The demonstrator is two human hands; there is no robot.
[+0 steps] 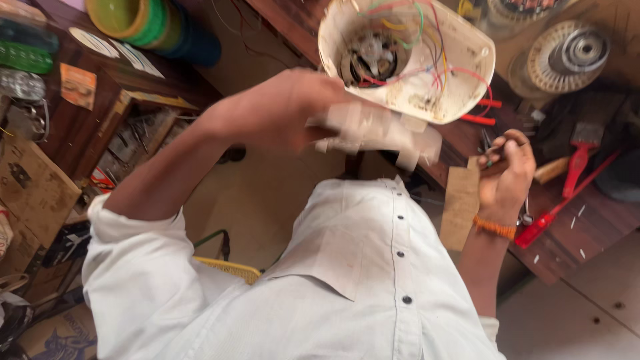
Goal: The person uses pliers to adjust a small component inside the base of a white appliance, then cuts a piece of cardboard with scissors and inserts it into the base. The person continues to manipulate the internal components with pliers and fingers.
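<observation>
White shirt fills the lower frame, with a cream appliance housing (pixel 427 67) open at the upper centre over a dark wooden surface (pixel 573 227).

Largest first: the rounded plastic housing looks rigid but brittle at its rim, and probably light; its thin red, green and yellow wires (pixel 427 40) and the metal motor core (pixel 372 57) seem delicate, so the outer shell is likely the safest place to grip. The left hand (pixel 287 110), blurred, is closed on a creased pale paper-like piece (pixel 380 133) just below the housing, soft and easily torn. The right hand (pixel 507 173), at mid right, is curled narrowly around a small dark tool (pixel 489 148). A red-handled brush (pixel 579 157) lies near it.
</observation>
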